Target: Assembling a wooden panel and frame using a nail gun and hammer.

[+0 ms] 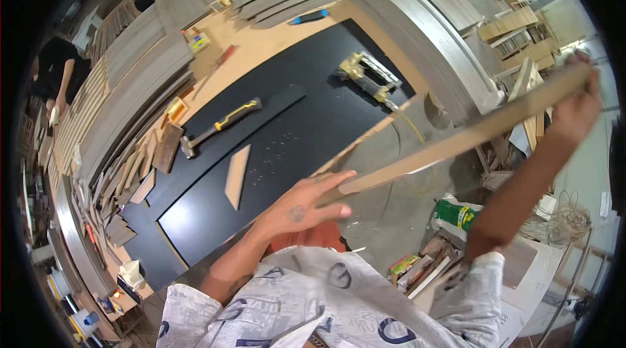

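Note:
A long grey-brown wooden strip (469, 133) slants up to the right in front of me, slightly blurred. My right hand (577, 107) is closed round its upper end, with the arm stretched out. At its lower end is my left hand (306, 204), fingers stretched and thumb apart; the strip's tip shows between them, and whether they touch it I cannot tell. Just left of this hand, a small pale slanted wood offcut (237, 177) lies on a black panel (280, 143). Farther up the panel are a hammer (222, 128) with a yellow-black handle and a nail gun (369, 81).
Light wooden table (261, 42) under the panel; a blue-black cutter (309, 17) lies at its back. Wood scraps (140, 169) crowd the left. Stacked grey boards (417, 29) stand back right. A hose (414, 130) hangs from the nail gun. Two people (62, 74) work at upper left.

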